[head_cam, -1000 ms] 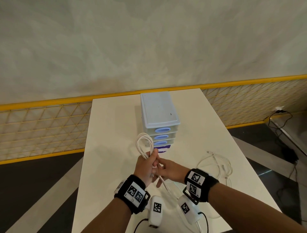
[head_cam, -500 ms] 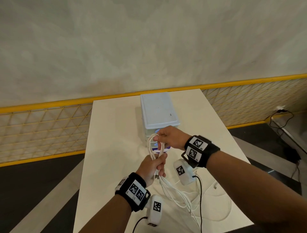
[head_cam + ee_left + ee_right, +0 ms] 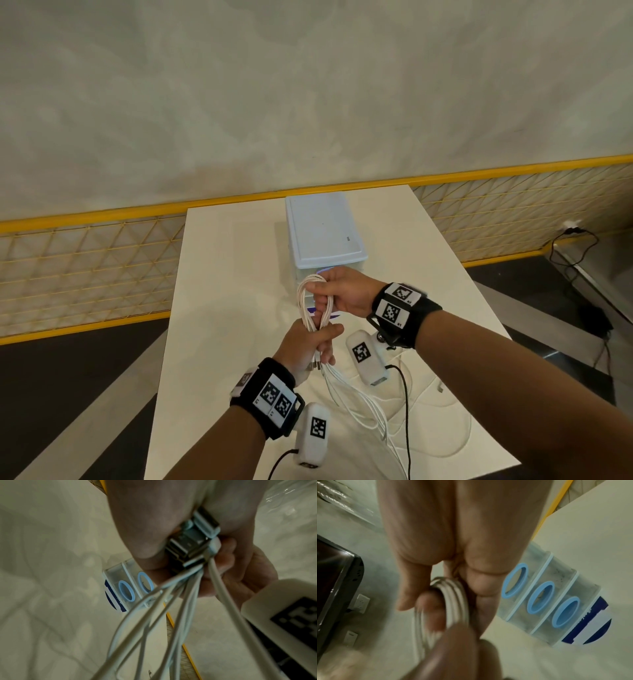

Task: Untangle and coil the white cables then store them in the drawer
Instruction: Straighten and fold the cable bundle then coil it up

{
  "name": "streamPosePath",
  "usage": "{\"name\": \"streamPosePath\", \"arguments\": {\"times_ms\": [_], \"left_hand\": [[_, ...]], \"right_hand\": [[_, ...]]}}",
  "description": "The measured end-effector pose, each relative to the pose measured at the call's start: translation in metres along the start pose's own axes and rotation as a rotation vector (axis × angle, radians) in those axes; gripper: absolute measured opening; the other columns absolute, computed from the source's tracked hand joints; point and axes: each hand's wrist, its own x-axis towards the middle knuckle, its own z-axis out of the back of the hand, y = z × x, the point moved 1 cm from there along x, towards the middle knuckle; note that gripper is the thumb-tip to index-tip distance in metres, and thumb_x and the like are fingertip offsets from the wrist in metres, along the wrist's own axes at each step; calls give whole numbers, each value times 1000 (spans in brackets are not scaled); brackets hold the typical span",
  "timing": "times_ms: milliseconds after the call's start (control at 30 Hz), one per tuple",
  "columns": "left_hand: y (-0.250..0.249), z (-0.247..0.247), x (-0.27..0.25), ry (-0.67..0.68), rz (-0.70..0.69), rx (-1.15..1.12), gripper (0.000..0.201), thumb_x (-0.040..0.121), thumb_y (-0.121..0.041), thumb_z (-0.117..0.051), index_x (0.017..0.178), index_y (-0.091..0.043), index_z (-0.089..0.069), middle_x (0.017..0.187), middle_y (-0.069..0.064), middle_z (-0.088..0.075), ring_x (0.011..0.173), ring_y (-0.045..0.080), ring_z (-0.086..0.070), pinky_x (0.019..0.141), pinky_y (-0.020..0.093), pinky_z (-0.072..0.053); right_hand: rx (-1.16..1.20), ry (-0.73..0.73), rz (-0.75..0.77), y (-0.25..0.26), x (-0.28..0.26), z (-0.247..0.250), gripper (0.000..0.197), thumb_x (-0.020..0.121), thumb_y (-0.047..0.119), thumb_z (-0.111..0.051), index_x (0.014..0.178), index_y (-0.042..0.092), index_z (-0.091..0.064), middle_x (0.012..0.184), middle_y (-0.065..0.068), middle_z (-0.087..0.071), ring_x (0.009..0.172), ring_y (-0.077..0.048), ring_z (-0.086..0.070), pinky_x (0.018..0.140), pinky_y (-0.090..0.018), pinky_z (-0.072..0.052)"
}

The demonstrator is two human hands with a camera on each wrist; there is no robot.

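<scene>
A bundle of white cable loops [image 3: 313, 301] stands upright between my two hands, just in front of the drawer unit [image 3: 323, 236]. My left hand [image 3: 310, 346] grips the bottom of the loops, with the USB plugs [image 3: 190, 546] held in its fist. Above it, my right hand [image 3: 337, 291] has its fingers curled round the top of the loops [image 3: 453, 600]. Loose strands [image 3: 363, 407] trail from the left fist down to the table. The three drawers with blue ring handles [image 3: 539, 597] look closed.
The white table [image 3: 219, 308] carries more loose white cable [image 3: 442, 421] at the front right. A yellow mesh fence [image 3: 85, 270] runs behind the table. Black wires [image 3: 406, 411] hang from the wrist cameras. Dark floor lies on both sides.
A second ago my right hand was low beside the left hand; it rose along the cable to the top of the loops. Since half a second ago little has moved.
</scene>
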Motion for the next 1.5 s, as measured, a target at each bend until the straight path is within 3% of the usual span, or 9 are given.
{"name": "streamPosePath", "arguments": {"times_ms": [300, 500, 600, 667, 900, 1100, 1200, 1300, 1500], "left_hand": [[-3, -9, -4, 7, 21, -38, 30, 96, -18, -51, 76, 0, -62, 44, 1, -34, 34, 14, -38, 45, 27, -44], [-1, -2, -1, 50, 31, -25, 39, 86, -38, -54, 63, -7, -55, 43, 0, -35, 35, 16, -41, 48, 29, -46], [0, 0, -2, 73, 45, -13, 40, 89, -38, -50, 64, -7, -54, 43, -1, -35, 36, 16, -40, 49, 28, -47], [-1, -1, -2, 82, 58, -1, 41, 92, -38, -48, 66, -7, -52, 44, -1, -35, 37, 15, -40, 49, 28, -47], [5, -2, -1, 46, 38, -54, 45, 86, -46, -58, 60, -10, -51, 43, -1, -34, 36, 16, -40, 48, 29, -46], [-2, 3, 1, -95, -35, -184, 41, 93, -28, -51, 54, -14, -55, 42, -1, -33, 34, 14, -37, 45, 26, -44], [-7, 7, 3, -114, -93, -213, 38, 83, -33, -57, 50, -15, -51, 42, -2, -34, 35, 12, -37, 42, 22, -38], [-9, 8, 3, -119, -86, -222, 38, 86, -32, -57, 56, -13, -44, 44, -2, -35, 36, 14, -37, 43, 24, -38], [-11, 8, 2, -124, -36, -369, 31, 83, -33, -60, 63, -13, -48, 43, -3, -36, 38, 14, -42, 59, 32, -39]], "right_hand": [[163, -110, -58, 1, 4, -3, 36, 93, 22, -50, 60, 18, -37, 51, 4, -26, 43, -11, -25, 53, -26, -32], [-98, -136, -43, 7, -1, -7, 37, 95, 25, -49, 60, 14, -41, 54, -3, -33, 42, -13, -41, 52, -26, -45], [-366, -109, 23, 15, -5, -2, 12, 90, 21, -59, 86, 10, -55, 67, -5, -55, 46, -9, -54, 45, -18, -44], [-493, -54, 69, 19, -6, 3, 24, 86, 19, -65, 108, 18, -56, 80, -8, -61, 54, -10, -60, 48, -14, -46], [-592, -62, 159, 16, -4, 0, 24, 85, 19, -66, 107, 11, -65, 75, -11, -65, 61, -16, -63, 54, -15, -50], [-431, -43, 19, -26, -6, 6, 88, 68, 47, -76, 140, 29, -28, 118, -7, -58, 100, -21, -63, 86, -38, -54], [-477, 118, -111, -59, -16, 2, 72, 67, 24, -80, 127, 25, -42, 96, 5, -63, 88, -11, -60, 85, -30, -50], [-502, 179, -143, -70, -25, -13, 11, 81, 20, -64, 86, 19, -54, 70, 1, -63, 67, -15, -56, 69, -26, -44], [-516, 68, -228, -70, -32, -27, 13, 89, 18, -49, 76, 19, -50, 58, -1, -46, 38, -13, -43, 41, -22, -42]]}}
